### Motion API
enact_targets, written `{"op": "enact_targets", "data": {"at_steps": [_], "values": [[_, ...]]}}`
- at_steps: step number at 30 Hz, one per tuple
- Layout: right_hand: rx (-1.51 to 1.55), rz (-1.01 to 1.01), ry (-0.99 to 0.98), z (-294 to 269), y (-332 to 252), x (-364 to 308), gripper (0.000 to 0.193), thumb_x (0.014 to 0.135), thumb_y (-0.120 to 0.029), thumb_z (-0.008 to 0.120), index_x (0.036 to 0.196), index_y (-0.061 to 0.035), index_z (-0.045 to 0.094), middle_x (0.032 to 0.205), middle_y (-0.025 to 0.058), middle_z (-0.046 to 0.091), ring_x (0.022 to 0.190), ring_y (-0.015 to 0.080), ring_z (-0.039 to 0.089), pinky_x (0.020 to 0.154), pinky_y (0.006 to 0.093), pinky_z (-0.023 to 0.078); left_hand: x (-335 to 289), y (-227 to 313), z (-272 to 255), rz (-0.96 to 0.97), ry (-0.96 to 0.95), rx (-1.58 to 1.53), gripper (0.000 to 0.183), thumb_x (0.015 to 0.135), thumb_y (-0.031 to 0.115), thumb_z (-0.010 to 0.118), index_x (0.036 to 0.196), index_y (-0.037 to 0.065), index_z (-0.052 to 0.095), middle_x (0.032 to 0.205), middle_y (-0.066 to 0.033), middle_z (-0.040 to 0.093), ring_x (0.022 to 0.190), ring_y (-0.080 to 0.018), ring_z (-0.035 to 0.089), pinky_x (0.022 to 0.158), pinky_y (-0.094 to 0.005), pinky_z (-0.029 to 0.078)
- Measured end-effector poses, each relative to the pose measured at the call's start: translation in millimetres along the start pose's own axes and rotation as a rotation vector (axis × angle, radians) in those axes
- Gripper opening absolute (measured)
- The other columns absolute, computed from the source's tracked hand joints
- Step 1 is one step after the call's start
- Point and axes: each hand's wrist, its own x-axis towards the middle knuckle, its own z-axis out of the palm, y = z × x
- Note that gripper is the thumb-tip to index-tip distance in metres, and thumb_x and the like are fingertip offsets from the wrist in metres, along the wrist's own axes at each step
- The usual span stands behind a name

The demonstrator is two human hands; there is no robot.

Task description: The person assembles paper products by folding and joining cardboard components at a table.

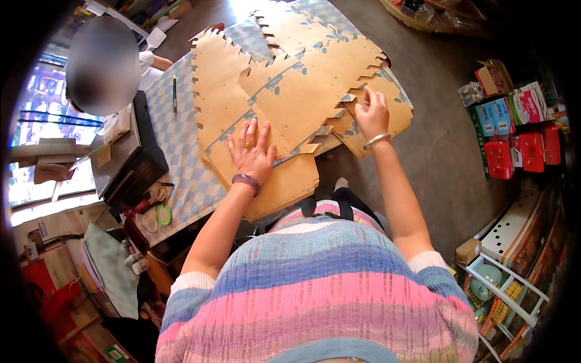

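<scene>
Brown cardboard sheets [284, 103], flat and cut with notched, tabbed edges, lie spread in overlapping layers across a table covered by a blue-and-white checked cloth [175, 139]. Some sheets show blue-and-white patterned patches at their edges.

Seen from the head camera, the left hand [251, 154] lies flat on the near stack of sheets, fingers spread and palm down, pressing rather than gripping; it wears a ring, and a purple bangle sits on the wrist. The right hand [370, 112] rests farther out on the right part of the sheets, fingers bent with the tips on a notched edge; whether it pinches the edge or only presses on it I cannot tell. A silver bracelet circles that wrist.

A black pen [175, 94] lies on the cloth just left of the sheets. Near the table's left edge sit a dark flat machine [130, 163] and a green ring [164, 214]. Another person sits at the far left end of the table. Red and blue boxes [514, 130] stand on the floor at the right, well apart from the table.
</scene>
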Motion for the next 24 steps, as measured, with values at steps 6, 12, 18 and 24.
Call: {"op": "enact_targets", "data": {"at_steps": [6, 12, 18, 24], "values": [[0.747, 0.520, -0.774, -15.3, -63.0, -76.9, 0.020, 0.094, -0.012, 0.055, 0.099, 0.0043, 0.064, 0.084, 0.0108, 0.068, 0.070, 0.0150, 0.066, 0.064, 0.0255, 0.056, -0.5, -1.3, 4.8, -0.001, 0.023, -0.002, 0.053, 0.092, 0.037, 0.048, 0.143, 0.024, 0.040, 0.151, -0.0061, 0.031, 0.143, -0.0231, 0.018, 0.114, -0.0572, 0.006], [0.837, 0.694, -1.049, 22.0, -67.4, -130.8, 0.032, 0.092, -0.013, 0.056, 0.113, 0.0109, 0.057, 0.094, 0.0181, 0.067, 0.080, 0.0204, 0.069, 0.070, 0.0289, 0.059, -10.5, -24.0, -15.9, 0.143, 0.205, -0.450, 0.037, 0.091, 0.027, 0.054, 0.124, 0.012, 0.058, 0.123, -0.0111, 0.058, 0.118, -0.0281, 0.051, 0.106, -0.0459, 0.027], [0.872, 0.776, -0.952, 19.7, -82.6, -135.6, 0.033, 0.092, -0.010, 0.056, 0.117, 0.0124, 0.053, 0.099, 0.0190, 0.065, 0.083, 0.0211, 0.068, 0.071, 0.0280, 0.059, -35.9, -33.6, -49.7, 0.291, -0.019, -0.281, 0.023, 0.075, 0.014, 0.067, 0.097, 0.007, 0.064, 0.086, -0.0089, 0.063, 0.088, -0.0288, 0.061, 0.079, -0.0389, 0.045], [1.155, 0.857, -0.922, 33.0, -120.6, -147.8, 0.029, 0.094, -0.021, 0.061, 0.109, 0.0039, 0.057, 0.107, 0.0114, 0.063, 0.093, 0.0184, 0.064, 0.082, 0.0299, 0.055, -14.6, -24.2, -91.7, 0.222, -0.185, -0.592, 0.010, 0.076, 0.013, 0.067, 0.081, 0.004, 0.066, 0.079, -0.0133, 0.064, 0.070, -0.0308, 0.063, 0.063, -0.0380, 0.049]]}}
